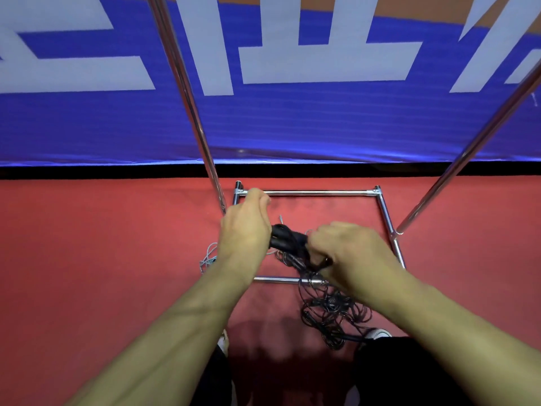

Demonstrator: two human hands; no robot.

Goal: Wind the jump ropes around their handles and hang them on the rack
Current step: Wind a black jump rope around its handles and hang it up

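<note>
My left hand (246, 227) grips one end of the black jump-rope handles (285, 238), held level above the floor. My right hand (345, 247) pinches the thin black cord at the handles' other end, where turns of cord lie around them. The loose black rope (330, 306) hangs down from my right hand and lies tangled on the red floor near my feet. The chrome rack's base frame (310, 193) lies on the floor below my hands, and its two slanted uprights (187, 92) rise to either side. The top rail is out of view.
A pale blue-white rope (208, 257) lies on the floor left of my left wrist. A blue banner with white lettering (263, 124) closes off the back. Red floor (87, 244) spreads left and right. My shoes (377, 334) stand by the rope tangle.
</note>
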